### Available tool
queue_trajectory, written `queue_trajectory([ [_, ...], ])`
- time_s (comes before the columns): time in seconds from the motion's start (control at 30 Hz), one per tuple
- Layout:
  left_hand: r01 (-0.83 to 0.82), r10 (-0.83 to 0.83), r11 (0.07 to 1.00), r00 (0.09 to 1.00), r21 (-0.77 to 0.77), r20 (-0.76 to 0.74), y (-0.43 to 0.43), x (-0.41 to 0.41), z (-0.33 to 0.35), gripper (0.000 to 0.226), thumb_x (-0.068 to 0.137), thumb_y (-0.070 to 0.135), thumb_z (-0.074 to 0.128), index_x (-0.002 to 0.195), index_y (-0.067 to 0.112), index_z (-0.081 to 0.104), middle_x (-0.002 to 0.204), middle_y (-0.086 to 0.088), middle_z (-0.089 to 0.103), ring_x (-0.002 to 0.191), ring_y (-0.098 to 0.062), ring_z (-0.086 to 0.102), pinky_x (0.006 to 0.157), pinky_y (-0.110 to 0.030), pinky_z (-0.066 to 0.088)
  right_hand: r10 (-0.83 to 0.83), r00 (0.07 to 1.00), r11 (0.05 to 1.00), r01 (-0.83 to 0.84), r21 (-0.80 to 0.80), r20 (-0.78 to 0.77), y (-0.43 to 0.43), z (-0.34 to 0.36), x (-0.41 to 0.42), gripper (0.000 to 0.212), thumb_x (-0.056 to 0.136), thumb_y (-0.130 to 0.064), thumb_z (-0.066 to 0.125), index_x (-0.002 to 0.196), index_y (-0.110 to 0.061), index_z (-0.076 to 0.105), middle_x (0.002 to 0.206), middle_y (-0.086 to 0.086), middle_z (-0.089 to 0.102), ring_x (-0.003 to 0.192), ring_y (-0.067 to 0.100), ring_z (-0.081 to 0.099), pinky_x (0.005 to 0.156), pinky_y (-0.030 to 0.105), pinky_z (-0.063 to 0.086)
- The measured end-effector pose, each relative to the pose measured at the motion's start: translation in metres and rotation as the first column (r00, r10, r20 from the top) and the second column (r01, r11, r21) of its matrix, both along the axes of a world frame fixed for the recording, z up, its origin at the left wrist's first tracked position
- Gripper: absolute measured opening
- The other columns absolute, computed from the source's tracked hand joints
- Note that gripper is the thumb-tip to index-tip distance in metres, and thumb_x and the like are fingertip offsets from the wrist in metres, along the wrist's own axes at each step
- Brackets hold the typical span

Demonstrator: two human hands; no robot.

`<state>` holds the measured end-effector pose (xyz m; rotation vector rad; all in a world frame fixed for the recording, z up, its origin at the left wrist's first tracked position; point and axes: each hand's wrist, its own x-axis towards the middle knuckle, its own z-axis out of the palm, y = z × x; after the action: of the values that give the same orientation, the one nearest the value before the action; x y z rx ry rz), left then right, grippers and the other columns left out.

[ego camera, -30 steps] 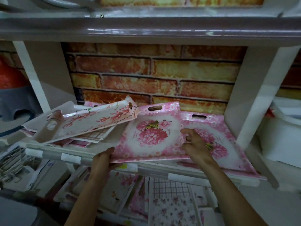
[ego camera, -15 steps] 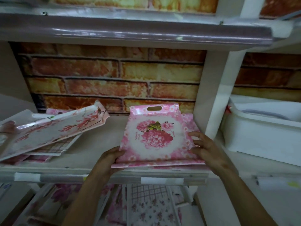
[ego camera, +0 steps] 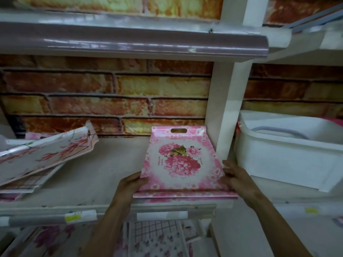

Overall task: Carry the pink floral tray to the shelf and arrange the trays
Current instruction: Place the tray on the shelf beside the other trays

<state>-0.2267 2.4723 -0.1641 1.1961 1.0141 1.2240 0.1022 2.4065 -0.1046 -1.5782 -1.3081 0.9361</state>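
The pink floral tray (ego camera: 181, 160), with a big pink flower in its middle and a handle slot at its far end, lies on the shelf board (ego camera: 104, 175) beside the white upright post (ego camera: 226, 115). It sits on top of another pink tray whose edge shows beneath it. My left hand (ego camera: 130, 183) grips the tray's near left corner, thumb on top. My right hand (ego camera: 236, 178) holds the near right edge with curled fingers.
A tilted stack of white trays with red blossom print (ego camera: 42, 156) fills the shelf's left side. A white plastic tub (ego camera: 289, 149) stands in the bay to the right. More floral trays (ego camera: 156, 240) stand on the lower shelf. Brick-pattern wall behind.
The pink trays went from spread apart to stacked squarely and slid right against the post. My right hand moved from the tray's top to its right edge. The view shifted right.
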Motion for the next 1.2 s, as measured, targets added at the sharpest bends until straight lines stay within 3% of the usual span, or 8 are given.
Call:
queue_trajectory([
  [0.13,-0.014,0.017,0.999,0.998,0.046,-0.06,-0.001,0.012,0.0,0.039,0.062,0.026,0.076,0.099,0.011,0.079,0.099,-0.004,0.078,0.096,-0.018,0.074,0.079,-0.028,0.056,-0.011,1.0,1.0,0.011,-0.018,0.006,0.007,-0.006,0.013,0.033,0.082,0.011,0.056,0.1,-0.014,0.067,0.093,0.005,0.076,0.086,0.021,0.073,0.069,0.028,0.054],
  [0.27,-0.036,0.04,0.998,0.996,0.046,-0.075,-0.003,0.017,0.0,0.027,0.059,0.027,0.077,0.085,0.023,0.081,0.093,-0.002,0.079,0.088,-0.013,0.075,0.068,-0.018,0.056,-0.013,1.0,1.0,0.014,-0.012,0.023,0.014,-0.013,0.015,0.036,0.078,0.014,0.056,0.097,-0.012,0.072,0.086,-0.001,0.077,0.075,0.01,0.072,0.058,0.016,0.05],
  [0.5,-0.063,0.065,0.998,0.992,0.028,-0.107,-0.002,0.014,-0.004,0.03,0.063,0.027,0.077,0.091,0.019,0.082,0.098,-0.004,0.078,0.098,-0.021,0.073,0.092,-0.04,0.054,0.001,0.999,0.999,0.0,-0.034,0.033,0.027,-0.025,0.017,0.035,0.075,0.007,0.059,0.1,-0.012,0.074,0.088,0.001,0.077,0.082,0.02,0.073,0.063,0.022,0.052],
  [0.7,-0.054,0.058,0.998,0.987,0.034,-0.15,-0.004,0.013,-0.003,0.029,0.062,0.034,0.076,0.088,0.025,0.082,0.097,-0.003,0.078,0.097,-0.021,0.073,0.093,-0.038,0.054,-0.001,1.0,1.0,0.001,-0.025,0.024,0.034,-0.03,0.015,0.036,0.074,0.011,0.058,0.098,-0.01,0.075,0.087,0.001,0.078,0.082,0.02,0.074,0.077,0.033,0.058],
  [0.8,-0.053,0.061,0.998,0.98,0.046,-0.187,-0.005,0.014,-0.002,0.021,0.069,0.028,0.074,0.087,0.026,0.081,0.097,-0.005,0.078,0.096,-0.021,0.073,0.093,-0.041,0.054,-0.018,1.0,0.999,0.019,-0.033,0.02,0.037,-0.032,0.015,0.037,0.074,0.014,0.058,0.097,-0.009,0.075,0.085,0.001,0.078,0.081,0.02,0.074,0.076,0.032,0.058],
  [0.97,-0.058,0.068,0.997,0.955,0.042,-0.289,-0.003,0.014,-0.005,0.036,0.063,0.049,0.071,0.091,0.027,0.079,0.091,-0.009,0.077,0.09,-0.028,0.072,0.093,-0.051,0.053,-0.037,0.998,0.999,0.038,-0.022,0.047,0.038,-0.032,0.014,0.035,0.074,0.011,0.058,0.092,-0.015,0.074,0.084,-0.003,0.077,0.08,0.016,0.073,0.07,0.028,0.055],
  [1.1,-0.096,0.106,0.994,0.937,0.048,-0.333,-0.003,0.017,-0.006,0.008,0.078,0.031,0.076,0.083,0.027,0.079,0.09,-0.008,0.077,0.081,-0.017,0.069,0.085,-0.038,0.053,-0.045,0.994,0.999,0.045,0.009,0.103,0.037,-0.032,0.013,0.036,0.073,0.008,0.059,0.084,-0.025,0.07,0.086,-0.006,0.075,0.081,0.013,0.069,0.071,0.03,0.054],
  [1.2,-0.11,0.132,0.991,0.903,0.077,-0.408,-0.001,0.019,-0.009,0.014,0.089,0.013,0.071,0.087,0.025,0.078,0.088,0.0,0.078,0.084,-0.016,0.072,0.082,-0.03,0.053,-0.06,0.993,0.998,0.059,0.02,0.098,0.037,-0.035,0.014,0.038,0.072,0.009,0.058,0.081,-0.026,0.07,0.085,-0.005,0.075,0.08,0.013,0.069,0.069,0.029,0.054],
])
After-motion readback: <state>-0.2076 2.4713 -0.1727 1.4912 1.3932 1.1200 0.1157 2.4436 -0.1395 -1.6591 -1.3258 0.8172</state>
